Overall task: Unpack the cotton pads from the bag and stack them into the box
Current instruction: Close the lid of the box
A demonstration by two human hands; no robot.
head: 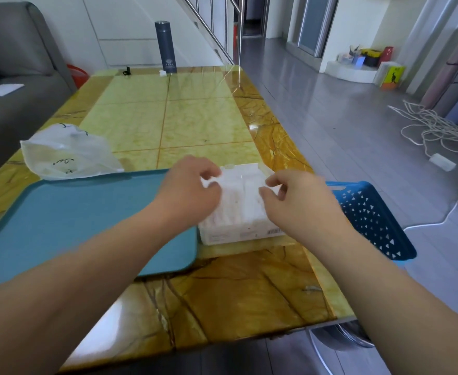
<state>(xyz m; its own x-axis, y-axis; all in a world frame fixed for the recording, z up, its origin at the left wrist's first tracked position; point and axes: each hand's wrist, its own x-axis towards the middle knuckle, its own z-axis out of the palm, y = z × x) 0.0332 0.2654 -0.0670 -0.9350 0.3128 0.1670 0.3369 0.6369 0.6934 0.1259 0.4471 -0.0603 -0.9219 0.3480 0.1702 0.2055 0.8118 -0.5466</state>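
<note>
- The cotton pads (240, 196) sit as a white stack in the open white box (238, 235), which stands on the table (195, 117) near its front right.
- The left hand (187, 190) pinches the stack's top edge at nine o'clock.
- The right hand (298, 201) pinches it at three o'clock.
- The crumpled clear bag (68, 152) lies at ten o'clock of the box, well apart.
- A teal tray (73, 220) touches the box at nine o'clock.
- A blue basket (371, 220) is at three o'clock.
- A dark flask (165, 47) stands far off at twelve.
</note>
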